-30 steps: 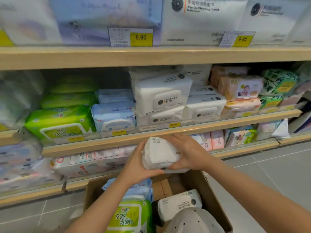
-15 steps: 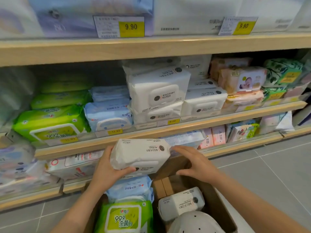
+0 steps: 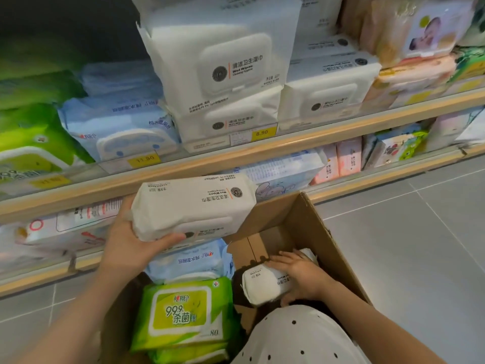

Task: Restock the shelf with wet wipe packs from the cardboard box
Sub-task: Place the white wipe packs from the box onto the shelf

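Wooden shelf [image 3: 262, 151]: stacked wipe packs [image 3: 223, 74]; floor [image 3: 406, 258]: box [image 3: 328, 232].

A shop aisle: wooden shelves [image 3: 236, 156] stacked with packaged wipes, yellow price tags [image 3: 263, 132] reading 8.90 and 11.90 along the edge, grey tiled floor [image 3: 409, 253] at right.

— Any way in above the white stack [image 3: 223, 74]?
— Dark gap [image 3: 78, 27] to its left, over the blue packs [image 3: 118, 119]. Right of it, more white packs [image 3: 328, 88] block.
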Motion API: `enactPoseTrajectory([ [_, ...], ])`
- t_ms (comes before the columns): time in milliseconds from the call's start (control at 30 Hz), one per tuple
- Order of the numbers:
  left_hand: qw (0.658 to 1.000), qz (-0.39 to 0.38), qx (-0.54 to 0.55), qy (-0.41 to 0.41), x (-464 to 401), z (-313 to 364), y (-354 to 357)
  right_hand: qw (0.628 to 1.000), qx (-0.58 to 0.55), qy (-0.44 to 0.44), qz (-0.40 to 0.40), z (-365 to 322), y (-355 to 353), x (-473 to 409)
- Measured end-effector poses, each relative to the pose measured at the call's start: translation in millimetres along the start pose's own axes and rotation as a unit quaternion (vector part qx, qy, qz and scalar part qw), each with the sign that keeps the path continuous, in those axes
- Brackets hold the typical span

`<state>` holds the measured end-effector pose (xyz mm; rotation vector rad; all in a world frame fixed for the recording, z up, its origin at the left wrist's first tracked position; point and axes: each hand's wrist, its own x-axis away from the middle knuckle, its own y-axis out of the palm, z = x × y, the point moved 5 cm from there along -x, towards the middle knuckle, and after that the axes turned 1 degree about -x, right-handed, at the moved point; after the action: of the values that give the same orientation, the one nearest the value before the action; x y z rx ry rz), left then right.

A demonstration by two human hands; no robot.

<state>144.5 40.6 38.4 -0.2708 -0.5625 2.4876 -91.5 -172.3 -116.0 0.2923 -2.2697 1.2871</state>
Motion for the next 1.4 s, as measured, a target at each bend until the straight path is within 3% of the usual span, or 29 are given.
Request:
enactPoseTrajectory([
  [167,1.000,-0.009,-0.008,0.003,-3,-5,0,0.997,0.079,-0.014,0.009,3,8,-12],
  [400,1.000,-0.020,-0.013,-0.010,-6,0,-1,0.994,0.090,0.023,0.062,-9,-21,-11],
  [567,1.000,-0.013,-0.021,0.002,-3,27,-10,0.987,0.081,0.014,0.137,-35,-87,27],
  [1033,0.984,0.109,0.060,0.125,2,204,-68,0.942,0.148,0.011,0.300,-77,-264,163],
  [1400,0.979,0.145,0.048,0.136,-24,228,-62,0.884,0.177,0.036,0.432,-44,-387,161],
])
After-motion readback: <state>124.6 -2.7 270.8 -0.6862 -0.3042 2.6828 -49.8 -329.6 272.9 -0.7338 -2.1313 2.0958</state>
